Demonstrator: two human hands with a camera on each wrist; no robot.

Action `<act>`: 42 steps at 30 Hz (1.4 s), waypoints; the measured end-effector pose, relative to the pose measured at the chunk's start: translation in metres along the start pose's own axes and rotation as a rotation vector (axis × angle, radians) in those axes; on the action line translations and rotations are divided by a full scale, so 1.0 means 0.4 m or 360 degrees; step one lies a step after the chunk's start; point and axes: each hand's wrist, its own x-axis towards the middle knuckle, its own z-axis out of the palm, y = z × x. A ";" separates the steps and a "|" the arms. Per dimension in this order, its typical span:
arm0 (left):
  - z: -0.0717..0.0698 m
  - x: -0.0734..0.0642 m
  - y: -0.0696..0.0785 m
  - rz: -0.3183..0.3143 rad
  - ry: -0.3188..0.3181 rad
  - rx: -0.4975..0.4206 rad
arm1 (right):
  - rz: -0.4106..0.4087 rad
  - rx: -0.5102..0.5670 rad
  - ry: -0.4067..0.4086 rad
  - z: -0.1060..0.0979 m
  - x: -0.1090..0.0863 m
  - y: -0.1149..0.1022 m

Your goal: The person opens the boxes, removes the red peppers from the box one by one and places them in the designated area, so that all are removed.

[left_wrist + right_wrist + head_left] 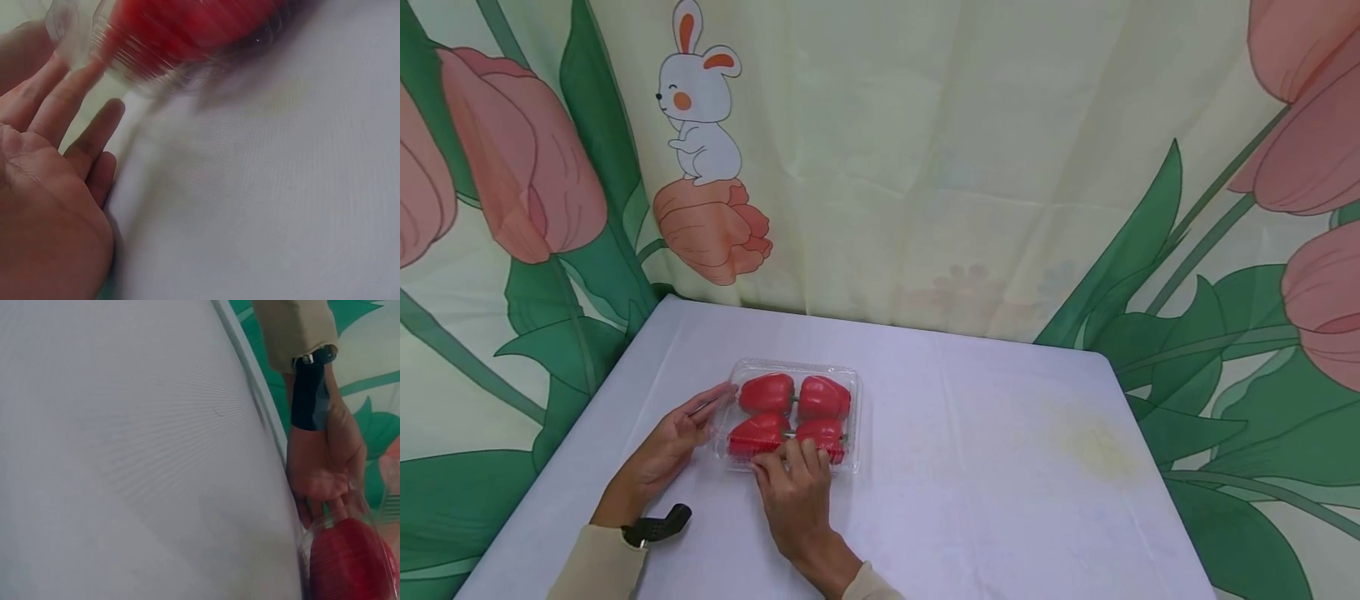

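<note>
A clear plastic clamshell container point(859, 400) with several red bell peppers point(767, 392) inside lies at the left of the white table. My left hand point(672, 442) holds its left edge between thumb and fingers; in the left wrist view the fingers point(59, 103) reach to the ribbed plastic wall. Bent over the front rim, my right hand point(795, 487) pinches the plastic there with thumb and fingertips, covering part of the front peppers. Only the left hand point(328, 462) and one end of the container show in the right wrist view.
White cloth covers the table point(977, 467), whose back edge meets a hanging curtain point(880, 167) printed with tulips and a rabbit. A black strap point(657, 527) sits on the left wrist, its end sticking out over the table.
</note>
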 end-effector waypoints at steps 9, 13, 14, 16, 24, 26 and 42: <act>0.005 0.001 0.009 0.0056 -0.0017 -0.0027 | -0.0009 0.0032 0.0026 -0.003 0.017 0.004; 0.011 0.000 0.012 0.0046 0.0003 -0.0027 | -0.0006 0.0047 0.0038 -0.007 0.022 0.004; 0.012 0.000 0.012 0.0038 0.0013 -0.0012 | -0.0005 0.0051 0.0040 -0.008 0.023 0.003; 0.014 0.000 0.014 0.0014 0.0032 0.0017 | 0.0000 0.0058 0.0047 -0.010 0.027 0.003; 0.019 -0.001 0.017 -0.0019 0.0073 0.0028 | 0.0020 0.0109 0.0081 -0.017 0.049 0.004; 0.020 -0.002 0.018 -0.0025 0.0070 0.0033 | 0.0028 0.0122 0.0092 -0.018 0.055 0.005; 0.027 -0.008 0.018 -0.0086 0.0105 0.0004 | 0.0094 0.0255 0.0215 -0.014 0.090 0.012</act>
